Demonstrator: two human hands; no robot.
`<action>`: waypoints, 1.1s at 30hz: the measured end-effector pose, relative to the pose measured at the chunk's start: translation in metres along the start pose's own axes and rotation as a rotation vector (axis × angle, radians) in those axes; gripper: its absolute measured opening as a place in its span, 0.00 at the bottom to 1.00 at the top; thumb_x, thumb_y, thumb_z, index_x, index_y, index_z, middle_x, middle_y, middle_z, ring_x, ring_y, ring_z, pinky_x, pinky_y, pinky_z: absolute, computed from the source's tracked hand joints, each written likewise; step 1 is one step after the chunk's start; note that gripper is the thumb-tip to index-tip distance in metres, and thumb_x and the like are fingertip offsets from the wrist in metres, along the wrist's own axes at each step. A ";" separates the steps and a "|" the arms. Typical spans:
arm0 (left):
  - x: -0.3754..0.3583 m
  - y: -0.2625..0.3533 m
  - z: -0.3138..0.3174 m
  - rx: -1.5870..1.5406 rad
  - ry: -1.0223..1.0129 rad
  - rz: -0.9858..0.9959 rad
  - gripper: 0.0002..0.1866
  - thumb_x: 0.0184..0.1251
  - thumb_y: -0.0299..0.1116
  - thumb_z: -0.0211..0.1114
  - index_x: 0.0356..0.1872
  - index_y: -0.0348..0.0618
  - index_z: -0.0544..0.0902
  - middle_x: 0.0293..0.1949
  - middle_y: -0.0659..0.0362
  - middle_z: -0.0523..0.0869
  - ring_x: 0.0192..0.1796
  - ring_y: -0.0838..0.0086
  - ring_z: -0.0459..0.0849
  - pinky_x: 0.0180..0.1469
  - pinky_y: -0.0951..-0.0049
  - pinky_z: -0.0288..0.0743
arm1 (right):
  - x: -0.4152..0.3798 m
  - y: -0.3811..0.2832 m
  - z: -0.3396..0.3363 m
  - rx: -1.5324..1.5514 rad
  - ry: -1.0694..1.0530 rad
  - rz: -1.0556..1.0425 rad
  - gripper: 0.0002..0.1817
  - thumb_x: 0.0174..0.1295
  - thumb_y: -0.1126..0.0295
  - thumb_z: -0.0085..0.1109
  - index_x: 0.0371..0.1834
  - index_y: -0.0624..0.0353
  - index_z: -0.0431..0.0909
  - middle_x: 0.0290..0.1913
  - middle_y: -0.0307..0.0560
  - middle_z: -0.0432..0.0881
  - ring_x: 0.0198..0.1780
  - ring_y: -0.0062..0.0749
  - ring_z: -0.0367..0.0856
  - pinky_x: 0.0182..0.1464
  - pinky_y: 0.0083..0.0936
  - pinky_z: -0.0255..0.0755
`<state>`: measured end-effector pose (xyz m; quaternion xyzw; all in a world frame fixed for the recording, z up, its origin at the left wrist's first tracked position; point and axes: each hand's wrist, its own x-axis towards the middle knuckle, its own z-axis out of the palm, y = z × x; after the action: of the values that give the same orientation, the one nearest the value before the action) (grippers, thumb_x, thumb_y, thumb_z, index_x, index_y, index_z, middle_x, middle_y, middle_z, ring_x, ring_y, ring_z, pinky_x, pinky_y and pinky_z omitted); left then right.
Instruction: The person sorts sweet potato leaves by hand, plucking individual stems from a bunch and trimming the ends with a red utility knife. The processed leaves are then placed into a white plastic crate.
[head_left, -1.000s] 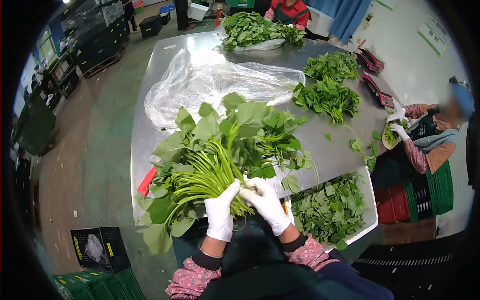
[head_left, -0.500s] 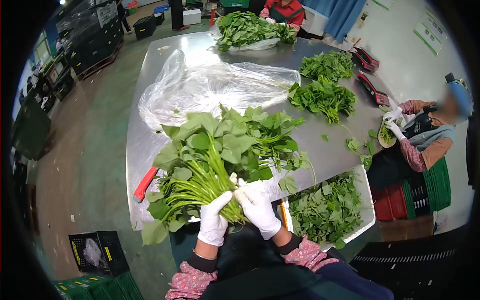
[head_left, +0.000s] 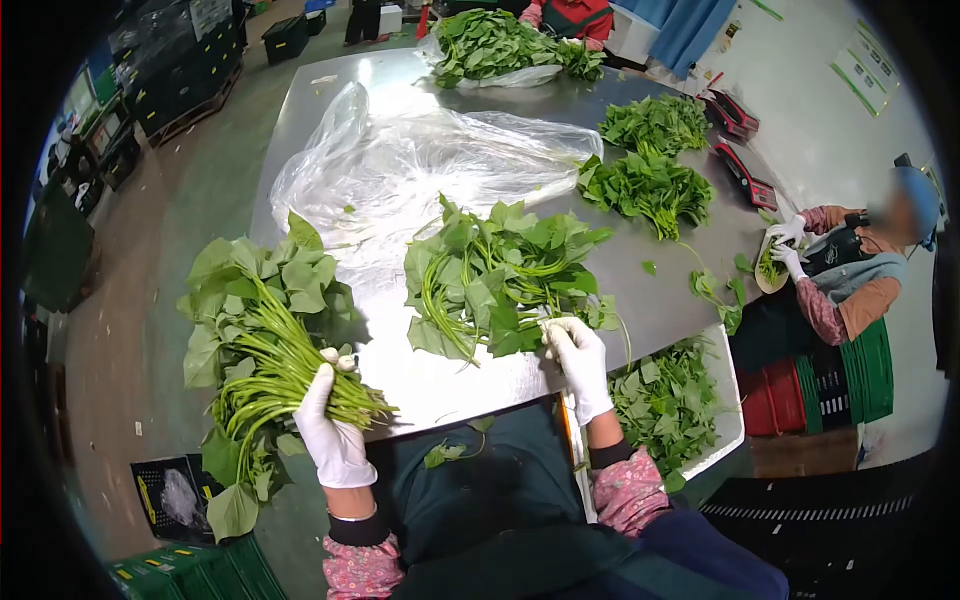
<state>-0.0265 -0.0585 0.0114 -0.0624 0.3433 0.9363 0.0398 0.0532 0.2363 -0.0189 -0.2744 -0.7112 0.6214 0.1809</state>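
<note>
A thick bunch of leafy greens [head_left: 262, 350] with long green stems is in my left hand [head_left: 335, 430], its gloved fingers wrapped round the stems over the table's left front corner. My right hand [head_left: 582, 370], also in a white glove, pinches at the near right edge of a loose pile of leafy greens [head_left: 500, 275]; which stem or leaf lies between the fingertips is partly hidden. A small sprig [head_left: 452, 453] is in front of my dark apron, below the table edge.
A clear plastic bag [head_left: 440, 165] lies spread across the metal table [head_left: 385, 385]. More greens [head_left: 650, 190] and red scales [head_left: 745, 175] are at the right. A white foam box [head_left: 735, 400] of greens stands below the edge. Co-workers are at the far side and at the right [head_left: 850, 260].
My hands have moved apart. The bunch has gone left with my left hand, while my right hand has let go of it and moved right to the pile. The red-handled tool is now hidden.
</note>
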 end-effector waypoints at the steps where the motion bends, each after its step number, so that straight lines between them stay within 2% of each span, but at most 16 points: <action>1: 0.003 -0.001 -0.006 -0.055 -0.020 -0.047 0.10 0.68 0.24 0.59 0.47 0.32 0.79 0.38 0.53 0.84 0.39 0.71 0.82 0.46 0.72 0.78 | 0.003 0.002 -0.002 -0.043 -0.038 -0.013 0.09 0.67 0.71 0.55 0.43 0.62 0.82 0.30 0.37 0.82 0.27 0.14 0.76 0.32 0.15 0.73; 4: 0.007 -0.021 -0.020 -0.135 0.041 -0.169 0.09 0.67 0.24 0.61 0.46 0.31 0.79 0.38 0.54 0.83 0.39 0.71 0.81 0.43 0.73 0.78 | -0.009 0.008 0.018 -0.241 -0.348 -0.206 0.08 0.64 0.74 0.54 0.43 0.61 0.82 0.34 0.40 0.83 0.29 0.21 0.80 0.34 0.19 0.75; 5: 0.005 -0.029 -0.017 -0.099 0.076 -0.160 0.09 0.67 0.24 0.61 0.45 0.30 0.79 0.36 0.55 0.83 0.38 0.71 0.82 0.42 0.73 0.78 | -0.009 0.025 0.030 -0.268 -0.414 -0.408 0.10 0.61 0.75 0.54 0.43 0.58 0.83 0.38 0.45 0.83 0.31 0.31 0.83 0.37 0.24 0.77; 6: 0.002 -0.033 -0.014 -0.090 0.053 -0.177 0.09 0.66 0.23 0.61 0.45 0.31 0.80 0.36 0.55 0.83 0.35 0.71 0.82 0.41 0.73 0.78 | -0.013 0.031 0.042 -0.474 -0.386 -0.578 0.10 0.59 0.73 0.56 0.43 0.54 0.83 0.40 0.48 0.82 0.34 0.42 0.84 0.40 0.30 0.78; 8: -0.007 -0.028 0.002 -0.085 0.055 -0.178 0.08 0.66 0.22 0.61 0.44 0.31 0.80 0.35 0.55 0.84 0.34 0.71 0.83 0.39 0.74 0.78 | -0.026 0.022 0.071 -0.591 -0.121 -0.552 0.11 0.60 0.69 0.58 0.46 0.51 0.82 0.38 0.46 0.82 0.36 0.45 0.83 0.41 0.34 0.78; 9: -0.007 -0.030 0.004 -0.062 0.063 -0.152 0.08 0.65 0.22 0.61 0.44 0.32 0.80 0.35 0.55 0.84 0.34 0.71 0.83 0.38 0.75 0.78 | -0.025 0.014 0.079 -0.615 -0.069 -0.572 0.10 0.59 0.65 0.61 0.43 0.51 0.80 0.36 0.45 0.81 0.34 0.45 0.83 0.39 0.38 0.76; 13: -0.008 -0.033 0.004 -0.009 0.070 -0.117 0.07 0.64 0.21 0.63 0.42 0.32 0.81 0.35 0.55 0.84 0.34 0.72 0.84 0.35 0.75 0.79 | -0.005 0.029 0.104 -1.000 -0.092 -0.642 0.13 0.55 0.59 0.66 0.36 0.52 0.75 0.33 0.47 0.78 0.35 0.43 0.82 0.35 0.39 0.74; 16: -0.009 -0.029 0.001 0.000 0.069 -0.166 0.08 0.65 0.23 0.62 0.43 0.32 0.80 0.35 0.56 0.83 0.35 0.72 0.82 0.38 0.73 0.78 | 0.002 0.036 0.104 -1.020 -0.015 -0.557 0.15 0.54 0.59 0.67 0.38 0.52 0.74 0.34 0.47 0.78 0.37 0.43 0.82 0.36 0.38 0.75; 20: -0.010 -0.028 -0.004 0.054 0.092 -0.142 0.08 0.66 0.24 0.62 0.43 0.31 0.79 0.35 0.56 0.82 0.35 0.72 0.82 0.40 0.72 0.78 | 0.009 0.047 0.068 -1.035 -0.053 -0.480 0.13 0.58 0.59 0.64 0.36 0.54 0.74 0.32 0.50 0.81 0.32 0.46 0.83 0.33 0.42 0.75; 22: -0.008 -0.029 -0.007 0.041 0.110 -0.137 0.08 0.65 0.24 0.62 0.43 0.31 0.80 0.34 0.56 0.82 0.35 0.72 0.81 0.40 0.73 0.78 | 0.016 0.045 0.052 -1.017 0.013 -0.545 0.11 0.57 0.58 0.64 0.33 0.53 0.77 0.29 0.50 0.82 0.32 0.48 0.83 0.33 0.41 0.75; 26: -0.008 -0.036 -0.006 0.058 0.094 -0.139 0.08 0.65 0.25 0.63 0.42 0.32 0.80 0.33 0.56 0.82 0.33 0.71 0.81 0.38 0.73 0.77 | 0.033 -0.004 0.017 -0.186 -0.054 -0.416 0.05 0.63 0.70 0.60 0.37 0.58 0.81 0.29 0.39 0.82 0.27 0.29 0.80 0.31 0.28 0.73; 27: -0.008 -0.037 -0.005 0.068 0.090 -0.139 0.08 0.65 0.25 0.63 0.42 0.32 0.80 0.33 0.56 0.82 0.33 0.71 0.81 0.38 0.73 0.77 | 0.019 -0.049 0.006 0.088 -0.160 -0.042 0.04 0.65 0.75 0.58 0.40 0.61 0.79 0.33 0.39 0.80 0.29 0.21 0.77 0.32 0.23 0.72; 28: -0.009 -0.039 -0.004 0.078 0.085 -0.137 0.08 0.65 0.25 0.63 0.42 0.33 0.80 0.32 0.56 0.82 0.33 0.71 0.81 0.37 0.73 0.77 | 0.018 -0.050 0.004 0.410 -0.212 -0.038 0.09 0.65 0.74 0.59 0.46 0.62 0.76 0.34 0.44 0.81 0.28 0.21 0.76 0.32 0.20 0.72; 30: -0.010 -0.040 0.000 0.078 0.073 -0.158 0.08 0.65 0.26 0.63 0.42 0.34 0.80 0.31 0.57 0.82 0.33 0.71 0.81 0.36 0.73 0.76 | 0.009 -0.056 0.007 0.583 -0.408 0.027 0.12 0.66 0.73 0.59 0.51 0.63 0.72 0.32 0.43 0.80 0.27 0.21 0.75 0.30 0.16 0.70; 32: -0.012 -0.040 0.001 0.058 0.069 -0.200 0.08 0.65 0.26 0.63 0.42 0.34 0.80 0.31 0.57 0.82 0.32 0.71 0.81 0.36 0.73 0.76 | 0.013 -0.022 0.003 0.595 -0.653 0.290 0.13 0.67 0.70 0.59 0.50 0.64 0.73 0.32 0.44 0.80 0.25 0.20 0.74 0.28 0.13 0.68; 33: -0.011 -0.040 0.002 0.043 0.070 -0.205 0.07 0.64 0.24 0.63 0.41 0.34 0.80 0.32 0.57 0.83 0.32 0.72 0.82 0.36 0.74 0.77 | 0.006 -0.020 0.007 0.602 -0.640 0.254 0.13 0.67 0.70 0.59 0.50 0.64 0.73 0.31 0.43 0.80 0.24 0.19 0.73 0.28 0.13 0.67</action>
<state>-0.0107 -0.0272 -0.0108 -0.1289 0.3561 0.9171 0.1247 0.0407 0.2332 -0.0006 -0.0887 -0.4799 0.8712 -0.0539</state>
